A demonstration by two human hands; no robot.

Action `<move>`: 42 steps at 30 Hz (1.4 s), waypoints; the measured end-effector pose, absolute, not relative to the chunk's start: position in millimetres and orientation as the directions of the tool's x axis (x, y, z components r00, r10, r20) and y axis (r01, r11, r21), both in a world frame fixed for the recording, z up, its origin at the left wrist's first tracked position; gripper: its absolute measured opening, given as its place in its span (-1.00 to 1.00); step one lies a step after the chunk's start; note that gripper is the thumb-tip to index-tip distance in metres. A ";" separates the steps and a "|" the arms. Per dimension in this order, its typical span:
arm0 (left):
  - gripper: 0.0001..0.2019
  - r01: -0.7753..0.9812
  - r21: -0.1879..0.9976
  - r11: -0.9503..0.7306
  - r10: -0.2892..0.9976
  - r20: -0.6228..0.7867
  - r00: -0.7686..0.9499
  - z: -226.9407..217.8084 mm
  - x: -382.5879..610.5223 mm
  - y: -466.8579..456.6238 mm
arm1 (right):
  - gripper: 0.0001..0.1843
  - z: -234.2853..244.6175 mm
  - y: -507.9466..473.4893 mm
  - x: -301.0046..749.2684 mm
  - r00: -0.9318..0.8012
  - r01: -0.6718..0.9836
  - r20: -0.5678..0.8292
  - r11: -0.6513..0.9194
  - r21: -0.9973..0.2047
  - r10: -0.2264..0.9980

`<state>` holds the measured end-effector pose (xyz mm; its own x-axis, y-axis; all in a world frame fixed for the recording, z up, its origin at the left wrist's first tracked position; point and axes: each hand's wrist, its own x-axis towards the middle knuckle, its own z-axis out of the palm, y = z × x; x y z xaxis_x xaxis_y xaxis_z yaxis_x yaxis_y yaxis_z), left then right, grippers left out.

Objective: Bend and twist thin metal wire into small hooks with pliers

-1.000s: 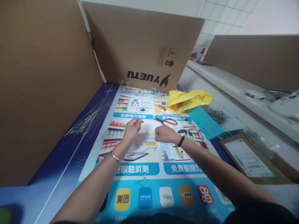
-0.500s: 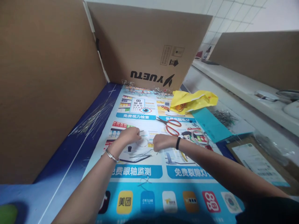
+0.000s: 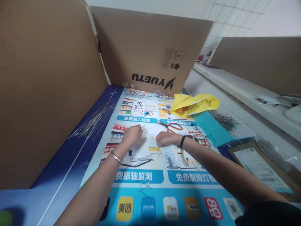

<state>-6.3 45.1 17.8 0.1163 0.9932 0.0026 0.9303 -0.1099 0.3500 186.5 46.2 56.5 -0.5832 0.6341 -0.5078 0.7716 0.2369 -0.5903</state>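
Note:
My left hand (image 3: 133, 134), with a silver bangle at the wrist, is closed over the printed poster. A short thin wire end (image 3: 142, 126) sticks out past its fingertips. My right hand (image 3: 166, 139), with a black band at the wrist, is closed just to the right, and a thin wire pokes out below its fingers. Between the hands curves a faint loop of thin wire, its path partly hidden by the fingers. Red-handled scissors (image 3: 174, 126) lie just beyond my right hand. A small bent wire piece (image 3: 145, 186) rests nearer to me.
Long straight wires (image 3: 94, 121) lie in a bundle at left. Cardboard panels (image 3: 150, 47) stand at left and back, with tangled wire bits (image 3: 129, 88) along the foot. To the right are a yellow bag (image 3: 196, 104), a teal box flap (image 3: 213, 128) and a dark metallic pile (image 3: 224, 121).
Both closed hands have shifted slightly, the right one a little to the right and away from me. The wire below the right hand shows more. The view has tilted a little.

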 end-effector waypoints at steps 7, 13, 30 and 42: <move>-0.67 -0.069 0.993 0.091 0.994 -0.087 0.060 23.6 14.0 25.6 | -0.91 77.1 33.3 181.3 -0.576 0.689 -0.279 0.273 -0.671 0.769; -0.72 -0.515 0.815 0.265 0.963 -0.191 0.192 21.2 47.1 4.6 | -0.89 71.8 23.8 178.3 -0.548 0.700 -0.221 0.297 -0.649 0.807; -0.82 -0.600 0.763 0.241 0.969 -0.224 0.104 24.0 36.0 10.5 | -0.79 58.3 -7.0 232.8 -0.819 0.487 -0.233 0.850 0.201 0.524; -0.78 -0.583 0.785 0.212 0.975 -0.207 0.076 21.3 28.0 16.5 | -0.80 57.6 20.1 204.8 -0.861 0.359 -0.261 0.884 0.298 0.438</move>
<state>28.0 16.5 21.3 0.0759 0.9753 -0.2075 -0.5827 0.2122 0.7845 204.8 20.1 57.6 -0.8605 0.4377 -0.2607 0.3593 0.8842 0.2984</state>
